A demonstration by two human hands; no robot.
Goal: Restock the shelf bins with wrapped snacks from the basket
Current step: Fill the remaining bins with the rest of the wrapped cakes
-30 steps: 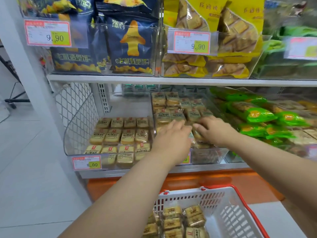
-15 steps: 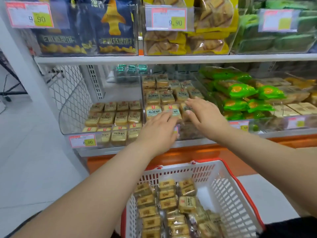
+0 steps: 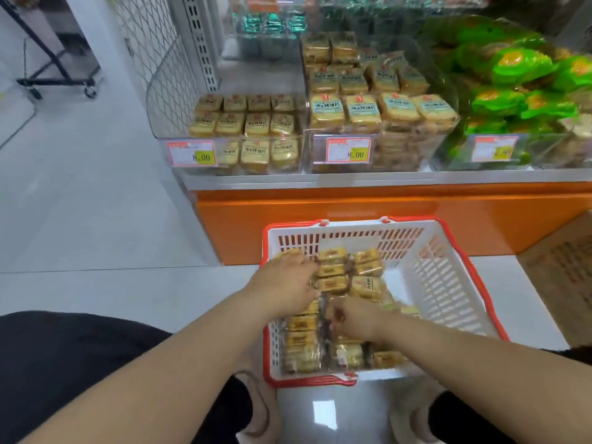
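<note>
A white basket with a red rim (image 3: 448, 283) stands on the floor in front of the shelf and holds several yellow wrapped snacks (image 3: 365, 285). My left hand (image 3: 285, 286) is down in the basket's left side, fingers curled over the snacks there. My right hand (image 3: 355, 318) lies on the pile nearer to me, fingers bent around a wrapper. Whether either hand has lifted anything is blurred. On the shelf above, the left clear bin (image 3: 243, 155) and the middle clear bin (image 3: 397, 152) hold rows of the same kind of snack.
A bin of green packets (image 3: 512, 91) sits at the right of the shelf. The orange shelf base (image 3: 352, 219) is just behind the basket. A cardboard box (image 3: 563, 277) stands at the right. A black wheeled rack (image 3: 54, 78) is far left on the grey floor.
Both hands have left the middle shelf bin and dropped into the basket. My view has tilted down, so the upper shelf is out of sight.
</note>
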